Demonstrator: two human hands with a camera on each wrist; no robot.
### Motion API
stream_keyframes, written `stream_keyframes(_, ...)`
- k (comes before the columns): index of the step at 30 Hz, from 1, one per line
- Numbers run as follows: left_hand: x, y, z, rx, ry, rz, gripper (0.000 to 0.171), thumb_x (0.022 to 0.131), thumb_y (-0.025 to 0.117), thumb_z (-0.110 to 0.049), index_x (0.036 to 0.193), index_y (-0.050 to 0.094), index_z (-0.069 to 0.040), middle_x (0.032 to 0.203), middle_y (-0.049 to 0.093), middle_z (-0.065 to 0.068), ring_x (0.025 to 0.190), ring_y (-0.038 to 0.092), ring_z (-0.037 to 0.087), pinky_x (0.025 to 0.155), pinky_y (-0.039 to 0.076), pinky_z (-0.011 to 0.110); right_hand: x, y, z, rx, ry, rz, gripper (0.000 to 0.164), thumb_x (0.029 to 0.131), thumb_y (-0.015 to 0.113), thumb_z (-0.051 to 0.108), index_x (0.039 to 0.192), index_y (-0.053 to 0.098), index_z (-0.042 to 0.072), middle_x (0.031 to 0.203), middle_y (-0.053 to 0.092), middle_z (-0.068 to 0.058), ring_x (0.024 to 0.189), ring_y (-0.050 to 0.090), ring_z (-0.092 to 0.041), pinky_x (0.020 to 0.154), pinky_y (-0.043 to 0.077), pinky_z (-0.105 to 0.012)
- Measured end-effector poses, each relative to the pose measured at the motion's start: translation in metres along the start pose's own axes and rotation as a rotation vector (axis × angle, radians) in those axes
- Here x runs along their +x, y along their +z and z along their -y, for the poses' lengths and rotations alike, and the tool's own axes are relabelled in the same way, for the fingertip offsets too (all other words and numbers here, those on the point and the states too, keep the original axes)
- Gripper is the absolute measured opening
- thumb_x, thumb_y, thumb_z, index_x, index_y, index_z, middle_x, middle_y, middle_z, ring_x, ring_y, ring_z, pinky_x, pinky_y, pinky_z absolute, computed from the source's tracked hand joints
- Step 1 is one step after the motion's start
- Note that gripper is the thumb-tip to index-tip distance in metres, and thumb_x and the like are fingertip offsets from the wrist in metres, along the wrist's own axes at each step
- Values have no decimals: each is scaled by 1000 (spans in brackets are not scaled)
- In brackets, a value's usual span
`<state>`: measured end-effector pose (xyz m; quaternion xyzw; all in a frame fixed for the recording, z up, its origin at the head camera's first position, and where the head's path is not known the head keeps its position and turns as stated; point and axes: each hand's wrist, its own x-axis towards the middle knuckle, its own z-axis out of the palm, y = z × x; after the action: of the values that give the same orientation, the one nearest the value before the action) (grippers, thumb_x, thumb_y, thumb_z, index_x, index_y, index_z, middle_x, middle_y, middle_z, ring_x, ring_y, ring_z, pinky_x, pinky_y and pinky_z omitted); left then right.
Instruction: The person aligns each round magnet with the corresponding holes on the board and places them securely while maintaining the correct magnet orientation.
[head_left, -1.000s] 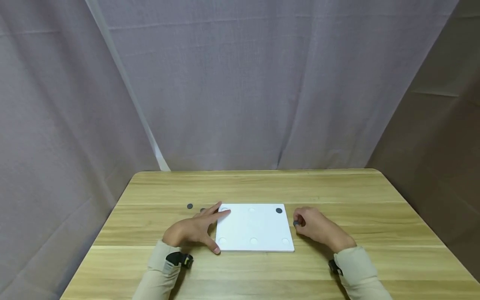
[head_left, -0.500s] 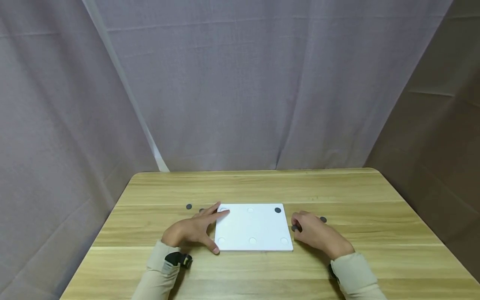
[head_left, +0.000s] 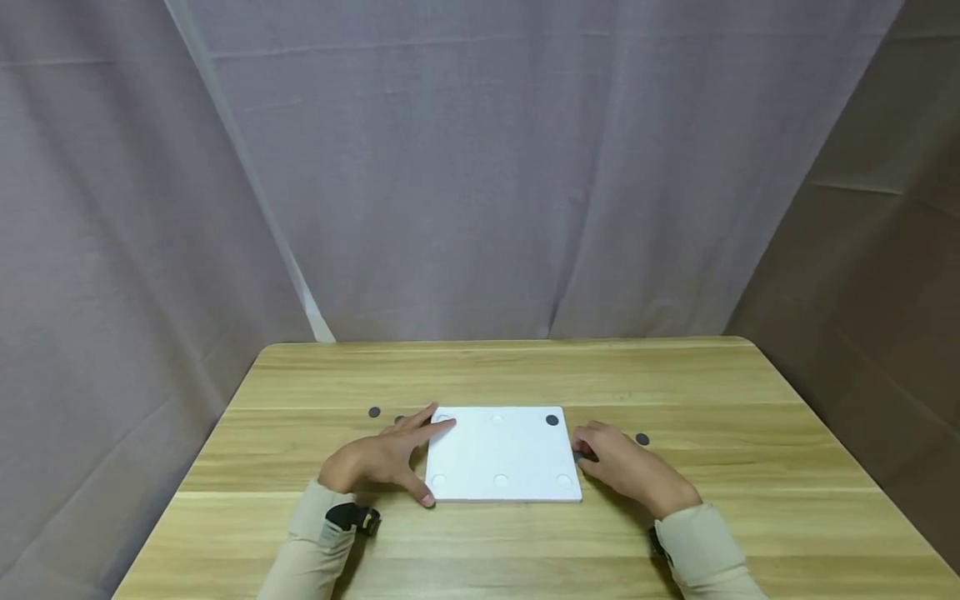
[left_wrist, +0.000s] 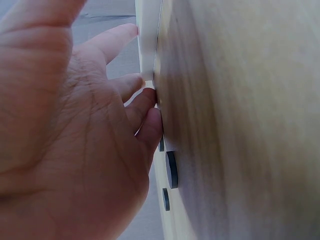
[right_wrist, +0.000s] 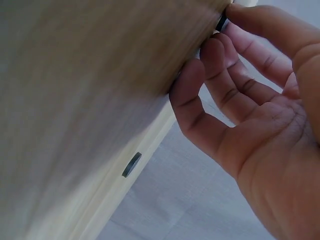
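Note:
A white rectangular board with shallow round recesses lies flat before me, and a dark disc sits in its far right recess. My left hand is spread at the board's left end, its index finger over the far left recess and its thumb at the near corner. Just beside the right edge, my right hand pinches another dark round disc between thumb and fingertips, low over the tabletop. The fingers partly hide this disc.
On the wooden table, one loose dark disc lies beyond my right hand. More loose discs lie past my left hand, one partly covered by it in the head view. A grey curtain hangs behind the table.
My right hand has moved left and slightly nearer, bringing its disc close to the board's edge. A loose disc behind that hand has come into sight. The left hand keeps its place.

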<state>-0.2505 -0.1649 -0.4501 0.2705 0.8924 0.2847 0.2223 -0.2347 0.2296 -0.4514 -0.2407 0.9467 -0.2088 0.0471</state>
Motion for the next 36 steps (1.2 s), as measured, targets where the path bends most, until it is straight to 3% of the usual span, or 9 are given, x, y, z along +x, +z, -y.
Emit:
stream_keyframes(11, 0, 2, 6, -7, 22, -3, 123, 74, 97, -42, 170, 23, -23, 177, -5, 15, 159, 0, 52, 118, 11, 80, 1, 2, 0, -32, -10, -57, 21, 83, 70, -3, 85, 54, 11, 82, 49, 2, 71, 46, -11, 61, 40, -25)
stream_keyframes(27, -1, 1, 3, -11, 22, 0, 123, 74, 97, -41, 170, 23, -21, 177, -4, 15, 157, 1, 56, 117, 11, 81, -3, 0, 2, -56, 12, -29, 14, 87, 69, -1, 91, 61, 8, 90, 54, -1, 75, 50, -14, 65, 46, -29)
stream_keyframes(36, 1, 0, 1, -6, 26, 4, 123, 74, 97, -41, 170, 23, -22, 177, -4, 15, 158, 1, 54, 118, 12, 80, -6, -2, -2, 19, -12, -41, 20, 90, 71, 0, 85, 56, 14, 82, 51, 3, 72, 46, -9, 62, 41, -25)
